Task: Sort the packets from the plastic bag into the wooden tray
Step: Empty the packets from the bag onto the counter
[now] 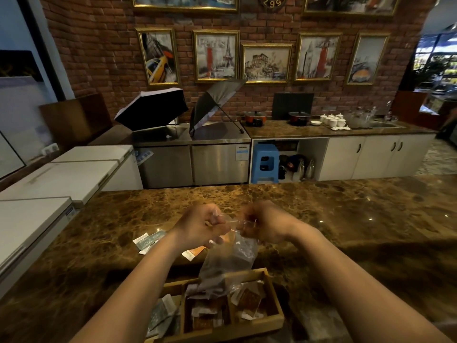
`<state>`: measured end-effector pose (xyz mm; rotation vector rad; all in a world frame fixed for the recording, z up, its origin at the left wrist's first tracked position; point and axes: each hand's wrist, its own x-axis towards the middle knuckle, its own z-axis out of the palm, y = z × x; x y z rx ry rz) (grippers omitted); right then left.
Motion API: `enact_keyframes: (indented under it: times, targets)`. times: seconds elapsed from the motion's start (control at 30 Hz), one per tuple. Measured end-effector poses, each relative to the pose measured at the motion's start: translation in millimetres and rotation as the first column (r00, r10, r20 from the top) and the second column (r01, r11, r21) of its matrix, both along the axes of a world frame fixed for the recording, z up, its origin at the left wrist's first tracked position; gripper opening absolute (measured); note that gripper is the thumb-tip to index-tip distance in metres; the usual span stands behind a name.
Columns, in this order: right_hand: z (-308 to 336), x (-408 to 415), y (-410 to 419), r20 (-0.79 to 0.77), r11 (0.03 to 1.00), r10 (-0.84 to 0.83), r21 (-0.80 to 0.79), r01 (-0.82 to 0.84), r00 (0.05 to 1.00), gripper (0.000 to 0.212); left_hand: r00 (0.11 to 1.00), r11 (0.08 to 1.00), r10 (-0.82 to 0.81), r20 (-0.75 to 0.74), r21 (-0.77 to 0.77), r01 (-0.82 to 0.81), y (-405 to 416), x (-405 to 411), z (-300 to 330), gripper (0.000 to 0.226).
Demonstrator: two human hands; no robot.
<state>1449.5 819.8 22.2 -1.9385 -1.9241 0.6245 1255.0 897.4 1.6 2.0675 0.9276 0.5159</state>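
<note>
1. Head view: left hand [205, 225] and right hand [265, 222] are raised together over the counter [346, 219], both closed, fingers pinching the top of the bag [230, 258]. Which fingers grip which edge, I cannot tell; the film blurs there.
2. Bag hangs from the hands, its bottom just above or touching the far edge of the tray [274, 318]. Dark contents sit low in it.
3. Tray lies near, at the counter's near edge, three compartments. Left holds grey-white packets [163, 315]; middle and right hold reddish-brown ones.
4. Loose packets [150, 240] lie on the counter, left of the bag and far of the tray: pale blue-grey ones, and an orange-and-white one just under the left wrist.
5. Risk: if the top gives way suddenly, the contents could drop in a heap across compartments and mix the sorts.
6. Risk: thin film may tear downward instead of opening, spilling packets onto the counter or over its near edge.
7. Risk: the hanging bag could drag across the tray and disturb packets already sorted.
8. Writing: "Paris" reads on a framed picture [216, 56] on the far wall. Packet print is too small to read.
</note>
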Motion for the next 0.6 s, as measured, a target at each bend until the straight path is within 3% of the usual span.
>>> enact_keyframes:
  times: [0.13,0.43,0.6]
  targets:
    - [3.7,20.7,-13.1,-0.062,0.998,-0.062,-0.033,0.060,0.996,0.019,0.999,0.999,0.008,0.037,-0.053,-0.006,-10.6,21.7,0.2,0.020]
    - [-3.8,44.7,-30.4,-0.023,0.995,-0.067,-0.068,0.066,0.997,0.015,0.999,0.991,-0.035,0.025,-0.132,0.038,-21.7,45.1,-12.5,0.011]
    - [2.0,45.5,-30.2,-0.073,0.997,-0.064,-0.053,0.061,0.995,0.008,0.999,0.994,-0.032,0.019,-0.105,0.034,-19.0,40.2,-11.5,0.020]
